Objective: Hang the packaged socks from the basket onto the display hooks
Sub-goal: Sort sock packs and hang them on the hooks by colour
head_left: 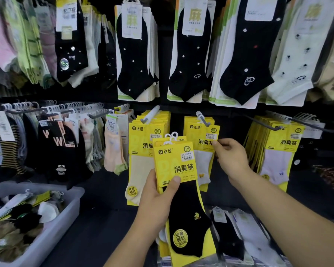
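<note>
My left hand [158,201] grips a stack of yellow sock packs [178,164], the front one holding a black sock, with white hanger loops at the top. My right hand [230,156] pinches the edge of a hanging yellow pack with a grey sock [202,139], which hangs on a grey display hook [203,120]. Another grey hook [150,115] to the left carries several yellow packs with cream socks. The white plastic basket [66,214] sits at lower left with more packaged socks inside.
Black and pale socks hang in rows above. Striped, black and peach socks hang on hooks at left. A further hook with yellow packs [278,143] is at right. More sock packs lie below my arms.
</note>
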### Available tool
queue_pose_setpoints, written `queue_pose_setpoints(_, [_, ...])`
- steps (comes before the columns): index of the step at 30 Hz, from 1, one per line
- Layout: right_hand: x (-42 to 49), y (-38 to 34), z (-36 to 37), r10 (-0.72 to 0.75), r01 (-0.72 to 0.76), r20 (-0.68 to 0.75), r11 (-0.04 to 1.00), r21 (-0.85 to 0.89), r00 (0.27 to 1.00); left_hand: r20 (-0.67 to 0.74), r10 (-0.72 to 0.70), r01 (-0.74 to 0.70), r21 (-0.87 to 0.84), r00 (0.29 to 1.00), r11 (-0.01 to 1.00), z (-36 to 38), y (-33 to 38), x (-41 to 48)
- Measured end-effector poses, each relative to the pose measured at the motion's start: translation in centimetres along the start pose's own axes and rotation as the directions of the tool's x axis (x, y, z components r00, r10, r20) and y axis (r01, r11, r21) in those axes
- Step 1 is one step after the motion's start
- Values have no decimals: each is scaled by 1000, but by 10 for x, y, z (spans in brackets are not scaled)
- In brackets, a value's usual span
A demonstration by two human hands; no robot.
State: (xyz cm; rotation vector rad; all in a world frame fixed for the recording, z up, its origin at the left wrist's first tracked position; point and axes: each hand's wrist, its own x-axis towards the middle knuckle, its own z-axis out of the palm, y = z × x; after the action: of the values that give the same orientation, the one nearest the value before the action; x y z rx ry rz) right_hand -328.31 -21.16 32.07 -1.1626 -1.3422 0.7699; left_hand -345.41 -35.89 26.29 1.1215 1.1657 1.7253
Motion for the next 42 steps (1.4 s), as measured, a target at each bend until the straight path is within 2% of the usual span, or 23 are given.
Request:
queue_pose_setpoints(2, [-10,-3,-5,-97,87,-95,990,-108,991,2,-1,1,3,1000,1000,-1,-1,0])
queue_pose_setpoints(3, [-18,-6,-7,-162,152,-75,980,-130,984,6,0,0,7,1000,1000,-1,-1,1])
queue_pose_setpoints(5, [-36,-11,-7,-219,228,117,972,-64,969,13,12,-12,7,1000,1000,0,-1,1])
queue_pose_setpoints(7, [-56,-16,-5,-189,197,332,980,8,924,9,28,-28,-8,1000,1000,2,-1,1])
queue_pose_setpoints(9, [-67,-18,-2,-164,169,382,985,20,909,-3,44,-44,-19,999,999,4,-1,1])
queue_pose_setpoints(12, [-70,-18,-4,-114,104,366,993,48,924,-5,57,-57,-19,998,998,7,-2,-1])
queue_pose_setpoints(15, [-66,-12,-9,-82,11,369,981,192,926,-7,51,-51,-16,999,999,6,-1,-3])
queue_pose_setpoints(18, [-55,-8,-16,-50,-16,211,954,300,976,-22,33,-33,-8,999,999,2,-3,-1])
queue_pose_setpoints(21, [-38,-4,-26,-45,38,17,957,288,999,-41,19,-18,19,999,1000,-4,-3,2])
queue_pose_setpoints(25, [-23,-9,-28,-168,179,-74,967,182,983,-56,15,-11,68,998,998,-8,-4,4])
queue_pose_setpoints(29, [-15,-17,-21,-237,245,-76,964,105,968,-53,20,-17,73,998,997,-7,-6,4])
queue_pose_setpoints(36, [-15,-22,-14,-245,248,-45,964,96,969,-41,24,-22,53,999,998,-6,-7,7])
queue_pose_setpoints(39, [-21,-21,-15,-189,186,11,974,131,982,-40,28,-26,59,999,998,-8,-9,7])
queue_pose_setpoints(42, [-34,-15,-20,-78,40,156,973,229,985,-51,41,-37,91,998,995,-8,-10,6])
